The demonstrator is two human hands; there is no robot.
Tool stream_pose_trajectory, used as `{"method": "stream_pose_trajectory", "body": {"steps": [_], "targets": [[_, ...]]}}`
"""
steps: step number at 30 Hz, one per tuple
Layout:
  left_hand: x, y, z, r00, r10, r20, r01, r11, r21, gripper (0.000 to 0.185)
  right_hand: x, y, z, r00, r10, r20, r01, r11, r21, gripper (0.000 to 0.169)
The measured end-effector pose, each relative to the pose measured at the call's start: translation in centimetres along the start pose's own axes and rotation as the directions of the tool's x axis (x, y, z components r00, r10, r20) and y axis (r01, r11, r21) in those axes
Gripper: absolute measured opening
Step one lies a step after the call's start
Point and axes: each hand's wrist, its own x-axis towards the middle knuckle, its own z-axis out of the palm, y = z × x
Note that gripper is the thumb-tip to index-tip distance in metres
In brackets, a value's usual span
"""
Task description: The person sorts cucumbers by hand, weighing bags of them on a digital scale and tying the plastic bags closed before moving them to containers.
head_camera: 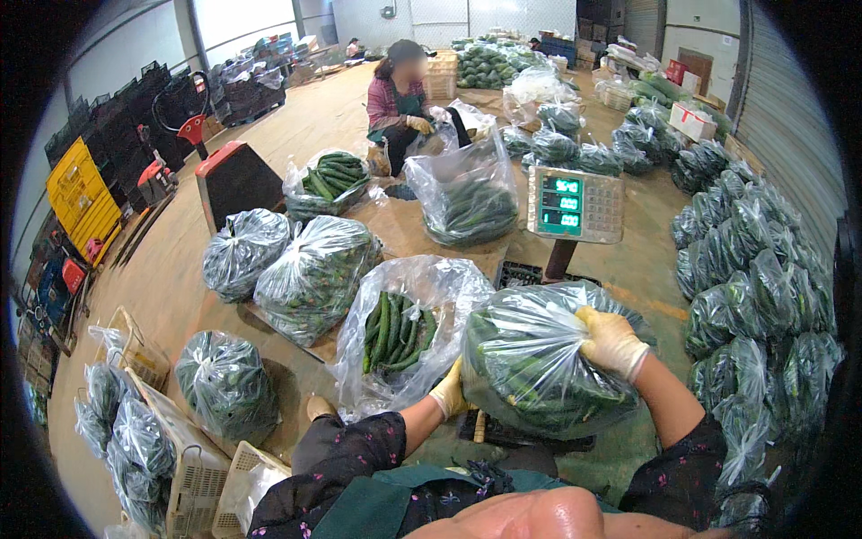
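Observation:
A large clear plastic bag of cucumbers (539, 377) sits at the platform scale in front of me. My right hand (609, 342), in a pale yellow glove, grips the gathered top of this bag. Against its lower left side rests my left hand (451, 391), gloved alike, its fingertips partly hidden behind the bag. The scale's platform (525, 441) shows dark beneath the bag. Beyond it stands the scale's lit display and keypad (574, 204) on a post. Just left of the bag, an unclosed plastic bag (350, 343) shows loose cucumbers (397, 333) inside.
Closed bags (316, 276) stand to the left, near plastic crates (202, 465). A co-worker (404, 108) sits ahead beside a tall filled bag (468, 195). Rows of filled bags (747, 269) line the right wall. A pallet jack (192, 128) stands far left.

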Motion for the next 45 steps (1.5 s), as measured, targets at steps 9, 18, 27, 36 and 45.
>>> {"method": "stream_pose_trajectory", "body": {"steps": [9, 18, 27, 36, 45], "targets": [[-3.3, -0.1, 3.8, 0.998, -0.033, 0.045, 0.036, 0.998, -0.058, 0.078, -2.1, 0.8, 1.0, 1.0, -0.01, 0.018, -0.006, 0.704, 0.71, 0.061], [-10.1, -1.0, 4.7, 0.992, 0.126, -0.008, -0.127, 0.989, -0.079, 0.069, -3.7, -6.0, 1.2, 0.954, 0.076, -0.291, 0.183, 0.622, 0.762, 0.022], [-29.6, 0.0, 2.1, 0.803, 0.596, -0.017, -0.594, 0.803, 0.052, 0.067, -8.3, -19.4, -2.8, 0.889, -0.327, -0.322, 0.458, 0.639, 0.618, 0.027], [-59.2, -12.9, -1.4, 0.303, 0.929, -0.215, -0.874, 0.36, 0.326, 0.079, -17.1, -34.9, 3.8, 0.56, -0.814, -0.153, 0.542, 0.221, 0.811, 0.031], [-72.6, -30.1, 1.1, -0.24, 0.95, -0.201, -0.759, -0.055, 0.648, 0.088, -28.4, -48.6, 10.7, 0.054, -0.997, -0.045, 0.717, 0.007, 0.697, 0.049]]}}
